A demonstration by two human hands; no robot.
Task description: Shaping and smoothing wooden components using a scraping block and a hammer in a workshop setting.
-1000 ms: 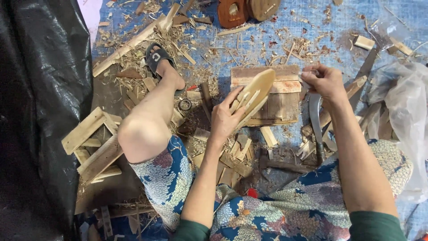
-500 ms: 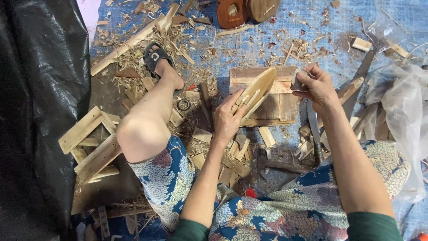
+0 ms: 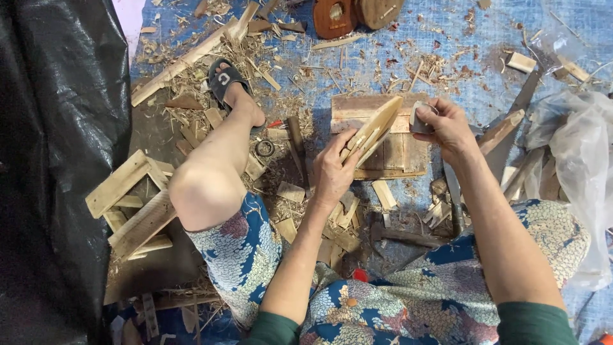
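Wood piece (image 3: 373, 131), pale and curved, stands tilted above a board (image 3: 383, 137) that lies flat on the blue tarp (image 3: 460, 51). The left hand (image 3: 332, 172) is clamped around its lower end, fingers wrapped tight. The right hand (image 3: 447, 124) is closed on a small grey pad (image 3: 418, 118), held just beside the piece's upper end; whether the two touch I cannot tell.

A clear plastic bag (image 3: 575, 147) sags at the tarp's right edge; what is in it I cannot make out. An open slatted frame (image 3: 131, 204) lies at the left, by the person's raised knee.

Chips and shavings (image 3: 306, 96) cover most of the tarp around the board, thickest between the sandalled foot (image 3: 230, 86) and the board. Offcuts (image 3: 338, 223) crowd the near side, against the patterned trousers. A long blade (image 3: 511, 128) lies right of the board. A black sheet (image 3: 57, 128) walls off the left side. Barer tarp shows only beyond the board, towards the far edge, where two round wooden pieces (image 3: 357, 13) lie.
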